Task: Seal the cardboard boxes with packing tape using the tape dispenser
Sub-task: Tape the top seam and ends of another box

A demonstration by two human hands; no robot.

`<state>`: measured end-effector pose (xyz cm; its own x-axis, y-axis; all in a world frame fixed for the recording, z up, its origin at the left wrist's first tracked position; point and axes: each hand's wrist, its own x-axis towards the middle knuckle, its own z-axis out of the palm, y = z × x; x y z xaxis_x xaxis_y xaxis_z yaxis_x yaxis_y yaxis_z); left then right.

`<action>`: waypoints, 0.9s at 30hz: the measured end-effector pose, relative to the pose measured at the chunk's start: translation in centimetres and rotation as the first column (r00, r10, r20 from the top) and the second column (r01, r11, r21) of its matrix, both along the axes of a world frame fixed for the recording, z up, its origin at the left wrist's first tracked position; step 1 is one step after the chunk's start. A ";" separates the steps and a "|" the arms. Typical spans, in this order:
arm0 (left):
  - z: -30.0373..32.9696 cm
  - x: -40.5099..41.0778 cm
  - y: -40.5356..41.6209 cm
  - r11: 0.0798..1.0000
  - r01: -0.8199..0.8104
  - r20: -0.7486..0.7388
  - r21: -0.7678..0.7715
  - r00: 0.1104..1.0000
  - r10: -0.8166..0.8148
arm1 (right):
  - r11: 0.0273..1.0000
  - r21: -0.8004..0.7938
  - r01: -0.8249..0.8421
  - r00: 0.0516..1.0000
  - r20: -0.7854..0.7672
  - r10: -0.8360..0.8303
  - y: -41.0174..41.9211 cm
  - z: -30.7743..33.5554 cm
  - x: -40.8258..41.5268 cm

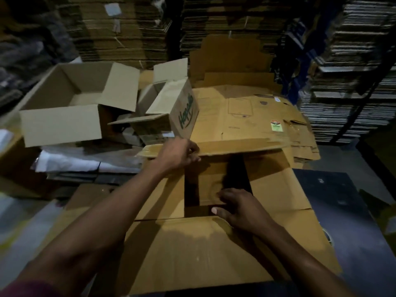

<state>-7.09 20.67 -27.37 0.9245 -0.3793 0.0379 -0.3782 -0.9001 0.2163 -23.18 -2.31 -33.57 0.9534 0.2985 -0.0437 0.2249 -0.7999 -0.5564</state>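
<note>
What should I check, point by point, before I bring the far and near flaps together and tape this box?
1. Left hand grips the far flap: ok, fingers are curled over its edge.
2. Right hand is on the near flap: ok, it sits at the flap's edge, thumb visible.
3. Side flaps folded in: ok, both lie flat with a dark gap between them.
4. Far and near flaps closed: not ok, the middle is still open.
5. Tape dispenser within reach: cannot tell, none is clearly visible.
6. Room on the far side: not ok, the printed box and flat cardboard crowd the far flap.
</note>
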 end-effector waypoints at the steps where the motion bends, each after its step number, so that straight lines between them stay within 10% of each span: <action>1: -0.9 -0.8 0.2 1.000 0.003 0.016 0.020 1.000 -0.003 | 0.999 -0.023 -0.030 1.000 -0.006 0.030 0.1 0.0 -0.5; 16: -6.8 -6.9 0.6 1.000 -0.018 -0.213 0.004 0.977 0.018 | 0.703 -0.493 -0.513 0.858 -0.269 0.438 0.7 0.1 -6.1; 22: -4.1 -8.8 -2.0 0.990 0.011 -0.451 0.138 0.891 0.053 | 0.793 -0.228 -0.566 0.800 -0.387 0.459 0.4 6.3 -3.3; 27: 4.1 -11.0 -2.2 0.998 -0.045 -0.827 -0.046 0.562 -0.013 | 0.833 0.069 -0.550 0.728 -0.450 0.518 0.2 12.2 1.4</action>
